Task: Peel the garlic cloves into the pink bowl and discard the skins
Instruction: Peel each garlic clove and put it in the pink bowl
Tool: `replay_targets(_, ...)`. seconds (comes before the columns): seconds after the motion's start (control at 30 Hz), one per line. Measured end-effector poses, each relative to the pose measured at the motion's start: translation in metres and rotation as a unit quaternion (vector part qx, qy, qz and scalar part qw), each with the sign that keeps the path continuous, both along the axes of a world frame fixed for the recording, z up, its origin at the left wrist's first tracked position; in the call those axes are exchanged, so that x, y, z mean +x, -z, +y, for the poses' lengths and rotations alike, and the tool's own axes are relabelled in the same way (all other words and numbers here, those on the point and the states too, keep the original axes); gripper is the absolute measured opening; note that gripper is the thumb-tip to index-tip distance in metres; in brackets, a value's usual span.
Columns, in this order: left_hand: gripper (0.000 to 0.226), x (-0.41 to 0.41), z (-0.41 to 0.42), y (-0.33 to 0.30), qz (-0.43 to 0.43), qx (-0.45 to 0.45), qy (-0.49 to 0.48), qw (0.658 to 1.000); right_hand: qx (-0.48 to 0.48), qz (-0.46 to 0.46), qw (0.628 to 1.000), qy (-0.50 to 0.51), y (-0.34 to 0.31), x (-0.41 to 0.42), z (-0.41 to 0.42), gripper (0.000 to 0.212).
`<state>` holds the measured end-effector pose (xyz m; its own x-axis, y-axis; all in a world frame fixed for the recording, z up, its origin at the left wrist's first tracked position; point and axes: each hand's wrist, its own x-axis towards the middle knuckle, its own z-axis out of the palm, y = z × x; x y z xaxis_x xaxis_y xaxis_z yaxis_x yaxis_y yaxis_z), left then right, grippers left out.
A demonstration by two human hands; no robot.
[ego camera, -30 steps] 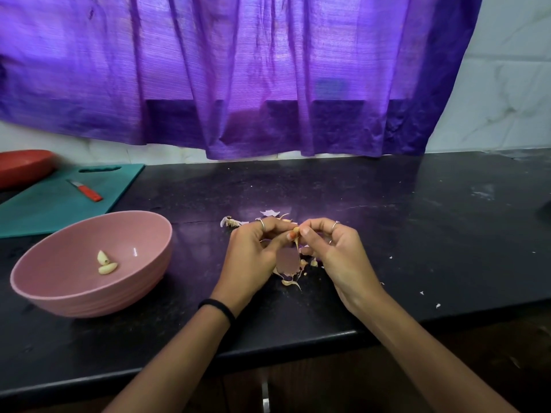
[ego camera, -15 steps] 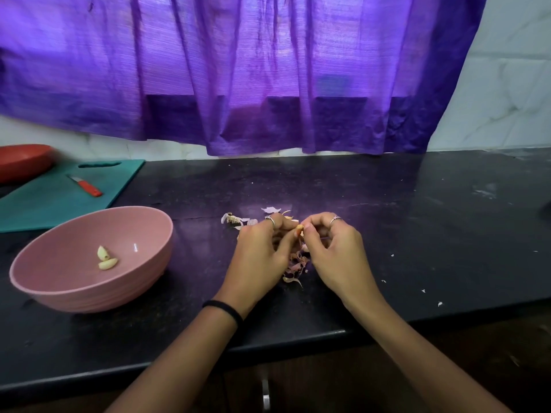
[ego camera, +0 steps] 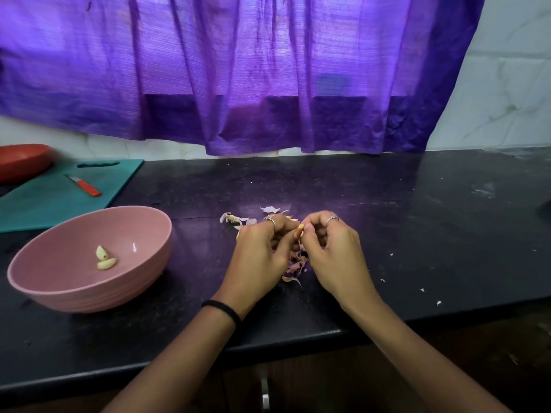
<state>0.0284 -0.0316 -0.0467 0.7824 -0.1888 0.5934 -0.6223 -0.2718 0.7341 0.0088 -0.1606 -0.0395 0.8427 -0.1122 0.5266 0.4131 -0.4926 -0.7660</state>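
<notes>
Bare counter point(ego camera: 417, 234) right of the hands, only small flecks there. Left: bowl point(ego camera: 53, 289) near front edge, open gap between it and left hand point(ego camera: 256, 257). Skins point(ego camera: 293, 268) between and beyond hands. Board point(ego camera: 44, 201), knife point(ego camera: 83, 185) far left.

Home kitchen: black stone counter point(ego camera: 387, 234), teal chopping board point(ego camera: 44, 201), knife point(ego camera: 83, 185), curtain point(ego camera: 268, 70).

Light: daylight is filtered through the purple curtain point(ego camera: 268, 70).
Glare: a violet sheen is cast on the countertop point(ego camera: 387, 219).
Edges: lines are bent.
</notes>
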Motion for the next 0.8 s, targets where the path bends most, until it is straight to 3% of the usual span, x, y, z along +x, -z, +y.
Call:
replay_targets(0.17,0.017,0.0015,0.0002,0.0011,0.036,-0.034,0.033,0.998,0.022,0.01,1.0,-0.016,-0.002,-0.0007,0.0003,0.014)
replay_targets(0.4,0.021,0.0082,0.0015,-0.0023,0.114,-0.121,0.066,0.984,0.159,0.054,0.982,-0.082,-0.0043,-0.0003,-0.0019,0.02)
replay_targets(0.8,0.024,0.0053,0.0024,-0.0053,0.114,-0.107,0.071,0.985,0.25,0.089,0.956,-0.123,-0.0067,-0.0017,-0.0072,0.008)
